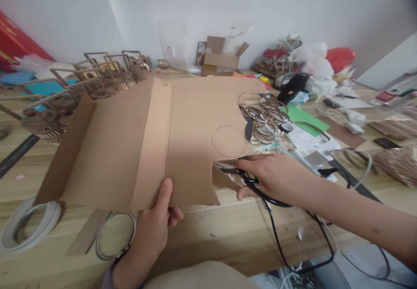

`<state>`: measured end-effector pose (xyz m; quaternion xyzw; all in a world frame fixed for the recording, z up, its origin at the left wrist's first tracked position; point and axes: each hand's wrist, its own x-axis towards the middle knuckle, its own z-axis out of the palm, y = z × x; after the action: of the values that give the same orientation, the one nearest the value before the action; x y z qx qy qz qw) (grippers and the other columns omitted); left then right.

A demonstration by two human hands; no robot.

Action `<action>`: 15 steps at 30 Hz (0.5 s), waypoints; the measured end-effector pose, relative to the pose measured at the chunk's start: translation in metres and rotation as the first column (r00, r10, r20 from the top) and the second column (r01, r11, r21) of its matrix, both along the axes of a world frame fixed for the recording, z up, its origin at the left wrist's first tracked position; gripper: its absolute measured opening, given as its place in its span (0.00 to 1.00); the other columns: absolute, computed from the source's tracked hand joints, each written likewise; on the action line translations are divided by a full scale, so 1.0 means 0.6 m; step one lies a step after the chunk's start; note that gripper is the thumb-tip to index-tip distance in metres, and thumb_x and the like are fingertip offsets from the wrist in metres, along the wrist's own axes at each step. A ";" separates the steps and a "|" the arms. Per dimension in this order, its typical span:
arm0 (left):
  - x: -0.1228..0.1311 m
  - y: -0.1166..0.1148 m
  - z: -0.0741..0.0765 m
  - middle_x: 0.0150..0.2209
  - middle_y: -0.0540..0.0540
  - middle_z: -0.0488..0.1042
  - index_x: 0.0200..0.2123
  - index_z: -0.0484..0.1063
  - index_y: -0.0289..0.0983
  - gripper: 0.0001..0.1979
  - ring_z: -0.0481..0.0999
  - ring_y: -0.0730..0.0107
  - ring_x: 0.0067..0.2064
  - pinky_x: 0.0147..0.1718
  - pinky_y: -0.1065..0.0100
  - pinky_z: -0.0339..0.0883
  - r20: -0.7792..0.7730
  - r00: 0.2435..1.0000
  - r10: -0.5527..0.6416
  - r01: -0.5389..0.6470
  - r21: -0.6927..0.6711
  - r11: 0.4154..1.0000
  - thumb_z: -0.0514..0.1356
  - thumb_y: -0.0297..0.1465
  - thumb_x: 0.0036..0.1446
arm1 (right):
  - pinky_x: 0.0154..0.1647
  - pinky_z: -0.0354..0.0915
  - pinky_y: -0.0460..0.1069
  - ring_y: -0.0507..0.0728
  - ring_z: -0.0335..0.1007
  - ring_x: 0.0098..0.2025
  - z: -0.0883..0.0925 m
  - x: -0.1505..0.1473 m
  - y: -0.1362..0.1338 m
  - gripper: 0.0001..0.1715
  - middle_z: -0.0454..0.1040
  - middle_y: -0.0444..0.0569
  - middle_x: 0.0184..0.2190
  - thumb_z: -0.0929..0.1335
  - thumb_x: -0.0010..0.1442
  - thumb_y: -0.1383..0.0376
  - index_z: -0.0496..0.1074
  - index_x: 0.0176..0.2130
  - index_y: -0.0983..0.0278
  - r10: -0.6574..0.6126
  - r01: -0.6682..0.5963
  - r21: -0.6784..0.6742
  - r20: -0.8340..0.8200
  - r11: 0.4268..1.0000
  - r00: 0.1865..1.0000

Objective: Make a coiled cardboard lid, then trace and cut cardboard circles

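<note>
A large folded sheet of brown cardboard (192, 119) spreads across the middle of the view, held above the table. Its lower edge is pinched by my left hand (154, 219), thumb on top and fingers underneath. A circle (229, 142) is drawn in thin line near the sheet's right edge, where curved pieces are cut away. My right hand (270, 176) grips black-handled scissors (249, 178), whose blades lie at the cut edge just below that circle. The blade tips are partly hidden by the cardboard.
Wooden frames with round baskets (107, 78) stand at the back left. Cardboard rings (267, 115) are heaped right of the sheet. Rolls of white tape (31, 224) lie at front left. A black cable (276, 241) hangs over the front edge. An open box (221, 59) stands by the wall.
</note>
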<state>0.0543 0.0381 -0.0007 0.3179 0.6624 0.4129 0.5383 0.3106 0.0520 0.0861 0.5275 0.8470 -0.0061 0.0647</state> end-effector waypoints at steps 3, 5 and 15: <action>0.003 0.001 0.003 0.10 0.51 0.65 0.14 0.64 0.42 0.26 0.62 0.71 0.12 0.12 0.70 0.54 0.063 0.997 0.045 -0.043 -0.029 0.999 0.64 0.56 0.45 | 0.30 0.65 0.50 0.63 0.78 0.36 -0.010 0.014 -0.007 0.23 0.79 0.54 0.34 0.68 0.63 0.47 0.75 0.44 0.63 -0.040 0.040 -0.036 -0.010 0.999 0.999; 0.004 0.000 0.004 0.10 0.51 0.65 0.14 0.64 0.41 0.26 0.62 0.72 0.12 0.12 0.70 0.53 0.072 0.996 0.059 -0.056 -0.035 0.998 0.64 0.56 0.45 | 0.30 0.66 0.50 0.63 0.79 0.35 -0.023 0.027 -0.012 0.19 0.79 0.53 0.34 0.66 0.65 0.51 0.75 0.43 0.63 -0.091 0.086 -0.075 -0.071 0.993 0.993; 0.006 -0.002 0.002 0.10 0.51 0.66 0.13 0.64 0.40 0.27 0.62 0.74 0.12 0.11 0.73 0.52 0.085 0.996 0.025 -0.023 -0.020 1.000 0.65 0.56 0.43 | 0.34 0.67 0.51 0.62 0.78 0.35 -0.096 0.007 -0.021 0.14 0.80 0.54 0.34 0.65 0.66 0.58 0.73 0.45 0.63 -0.122 0.106 -0.061 -0.395 0.992 0.910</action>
<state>0.0578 0.0370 0.0004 0.2869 0.6465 0.4260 0.5641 0.3149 0.0391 0.0286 0.5624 0.8100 -0.1332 -0.0994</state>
